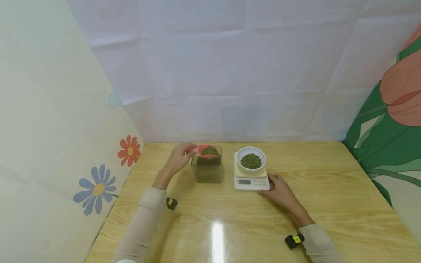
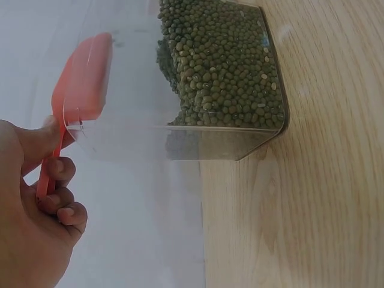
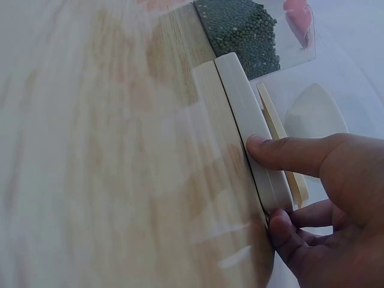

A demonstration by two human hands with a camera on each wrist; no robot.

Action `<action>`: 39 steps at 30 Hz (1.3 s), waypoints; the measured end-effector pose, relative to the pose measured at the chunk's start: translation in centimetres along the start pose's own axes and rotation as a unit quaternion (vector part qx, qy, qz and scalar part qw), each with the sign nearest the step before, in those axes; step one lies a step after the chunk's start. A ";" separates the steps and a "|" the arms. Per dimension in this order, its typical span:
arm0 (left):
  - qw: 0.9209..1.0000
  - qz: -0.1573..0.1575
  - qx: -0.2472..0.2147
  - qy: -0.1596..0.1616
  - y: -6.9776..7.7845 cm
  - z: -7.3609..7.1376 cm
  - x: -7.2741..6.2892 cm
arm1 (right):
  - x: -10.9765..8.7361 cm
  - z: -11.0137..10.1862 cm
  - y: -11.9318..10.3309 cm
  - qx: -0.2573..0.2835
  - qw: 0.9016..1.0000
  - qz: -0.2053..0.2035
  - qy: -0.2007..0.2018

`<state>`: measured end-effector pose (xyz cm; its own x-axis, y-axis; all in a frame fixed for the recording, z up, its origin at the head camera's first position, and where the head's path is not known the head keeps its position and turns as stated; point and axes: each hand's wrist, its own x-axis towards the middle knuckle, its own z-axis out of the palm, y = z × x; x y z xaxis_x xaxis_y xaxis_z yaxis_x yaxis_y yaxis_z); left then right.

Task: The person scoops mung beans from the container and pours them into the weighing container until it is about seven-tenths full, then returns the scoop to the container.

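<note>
My left hand [image 1: 179, 157] grips the handle of a pinkish-red scoop [image 2: 84, 84], thumb on one side and fingers curled round the other. Green mung beans [image 1: 209, 150] fill the scoop, held over the clear square container [image 1: 209, 176]. More mung beans [image 2: 222, 66] lie inside that container. To its right stands a white kitchen scale [image 1: 241, 187] bearing a white bowl [image 1: 250, 149] with a heap of mung beans [image 1: 251, 161]. My right hand [image 1: 282, 193] holds the scale's front right corner, with thumb [image 3: 282, 153] on the front face and fingers at the side. The display digits are unreadable.
All of this stands on a wood-grain table [image 1: 197, 219]. A white cloth backdrop [image 1: 197, 73] rises behind its far edge. Flower-printed panels border the left and right sides. Each wrist wears a small black camera [image 1: 171, 203].
</note>
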<state>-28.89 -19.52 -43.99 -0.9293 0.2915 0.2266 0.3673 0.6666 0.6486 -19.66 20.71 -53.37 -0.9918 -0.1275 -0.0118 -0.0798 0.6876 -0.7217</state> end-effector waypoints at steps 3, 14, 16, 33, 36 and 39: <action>1.000 -0.002 -0.004 0.002 0.0 -0.2 -0.1 | 0.0 0.0 0.0 0.004 1.000 0.000 -0.001; 1.000 -0.005 -0.013 0.005 0.2 -0.5 -0.2 | -0.1 0.0 -0.1 0.001 1.000 0.002 -0.001; 1.000 -0.002 -0.014 0.008 0.2 -0.5 -0.1 | -0.1 0.0 -0.1 0.000 1.000 0.003 -0.002; 0.999 0.005 -0.046 0.017 0.8 -0.7 0.1 | -0.1 0.0 -0.2 0.007 1.000 0.006 -0.005; 0.999 0.006 -0.048 0.017 1.1 -0.7 0.2 | -0.1 0.0 -0.2 0.005 1.000 0.004 -0.003; 0.999 0.009 -0.049 0.016 1.3 -0.6 0.4 | -0.1 0.0 -0.2 0.004 1.000 0.003 -0.002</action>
<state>-28.84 -18.98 -42.63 -0.9239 0.2795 0.2614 0.3801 0.5906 0.7119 -19.54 20.62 -53.20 -0.9917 -0.1272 -0.0193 -0.0734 0.6827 -0.7270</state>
